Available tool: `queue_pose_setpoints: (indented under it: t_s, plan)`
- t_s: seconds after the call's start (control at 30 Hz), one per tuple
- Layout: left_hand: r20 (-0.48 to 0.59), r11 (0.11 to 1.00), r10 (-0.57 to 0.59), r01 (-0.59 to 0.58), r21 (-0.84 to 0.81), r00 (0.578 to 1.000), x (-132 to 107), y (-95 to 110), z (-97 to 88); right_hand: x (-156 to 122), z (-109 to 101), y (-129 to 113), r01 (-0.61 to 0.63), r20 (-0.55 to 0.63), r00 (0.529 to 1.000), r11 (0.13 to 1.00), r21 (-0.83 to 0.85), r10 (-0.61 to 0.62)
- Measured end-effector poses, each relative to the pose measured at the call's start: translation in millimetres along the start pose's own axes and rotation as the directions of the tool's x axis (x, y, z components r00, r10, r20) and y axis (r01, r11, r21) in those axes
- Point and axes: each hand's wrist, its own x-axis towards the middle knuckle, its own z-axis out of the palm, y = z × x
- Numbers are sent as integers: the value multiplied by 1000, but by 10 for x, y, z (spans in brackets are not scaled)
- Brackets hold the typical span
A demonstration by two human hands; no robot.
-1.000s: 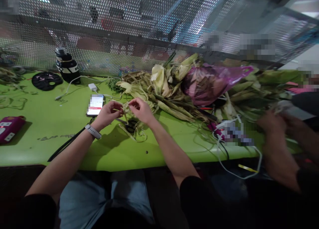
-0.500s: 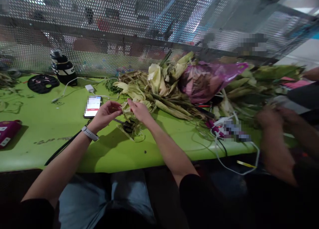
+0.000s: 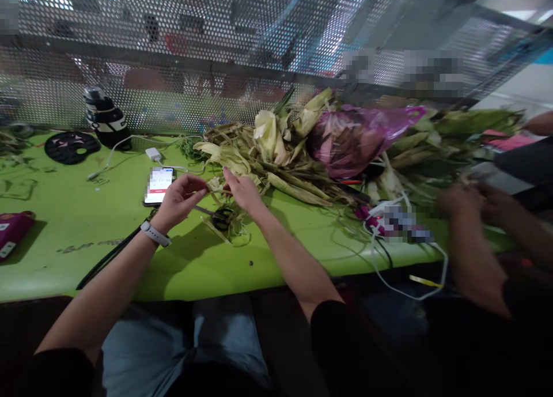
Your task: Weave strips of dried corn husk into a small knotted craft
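Note:
Pale strips of corn husk (image 3: pixel 215 185) stretch between my two hands over the green table (image 3: pixel 103 212). My left hand (image 3: pixel 179 200) pinches one side of them between thumb and fingers. On the other side, my right hand (image 3: pixel 242 191) is closed on the husk strips, its fingertips partly hidden. Below and between the hands lie black-handled scissors (image 3: pixel 222 217) among thin husk shreds. Just behind my hands rises a heap of dried corn husks (image 3: pixel 298 188). A lit phone (image 3: pixel 158 185) lies beside my left hand.
A pink plastic bag (image 3: pixel 345 143) of husks sits in the heap. Behind stands a black bottle (image 3: pixel 106 120) near a perforated metal screen. White cables (image 3: pixel 415 296) and a power strip lie at right, near another person's hands (image 3: pixel 464 201). A purple box (image 3: pixel 15 233) is at left.
My hands stay close together on the husk strips, with a slight gap opening between the fingertips. The whole view has shifted a little.

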Motion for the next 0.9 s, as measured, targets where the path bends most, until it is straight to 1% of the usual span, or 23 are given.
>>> queue_pose_setpoints:
  t_s: [0.07, 0.13, 0.2, 0.33, 0.43, 0.5, 0.57, 0.63, 0.7, 0.73, 0.8, 0.9]
  plan:
    - [31, 1000, 11, -11, 0, 999, -3, -10, 3, -11, 34, -24, -59, 19, 998, 990, 126, 57]
    - [56, 1000, 22, -22, -6, 998, -6, -21, 7, -25, 68, -63, -118, 65, 992, 956, 269, 105]
    - [73, 1000, 29, -28, -10, 997, -9, -31, 8, -38, 88, -100, -164, 108, 985, 915, 369, 133]
    - [109, 1000, 29, -29, 5, 994, -8, -57, -6, -50, 79, -134, -264, 196, 960, 875, 406, 198]
    - [164, 1000, 24, -22, -14, 986, -8, -83, -18, -58, 73, -141, -308, 315, 931, 857, 412, 184]
    - [200, 999, 15, -8, -36, 980, -8, -96, -21, -66, 84, -147, -312, 342, 924, 858, 408, 173]
    - [220, 999, -10, 21, -50, 975, -7, -103, -19, -76, 97, -149, -254, 284, 948, 880, 402, 145]
    - [203, 995, -53, 68, -68, 978, -1, -106, -16, -87, 105, -146, -107, 141, 988, 928, 357, 59]
    - [154, 985, -127, 142, -93, 980, 8, -107, -16, -99, 105, -140, 50, 3, 999, 965, 257, -52]
    - [125, 976, -175, 188, -108, 977, 14, -109, -19, -106, 104, -137, 99, -44, 995, 973, 207, -91]
    - [79, 949, -273, 282, -141, 959, 26, -112, -27, -118, 105, -135, 137, -95, 988, 980, 143, -124]
    - [56, 912, -368, 373, -172, 928, 36, -115, -42, -122, 120, -128, 136, -102, 987, 983, 125, -124]
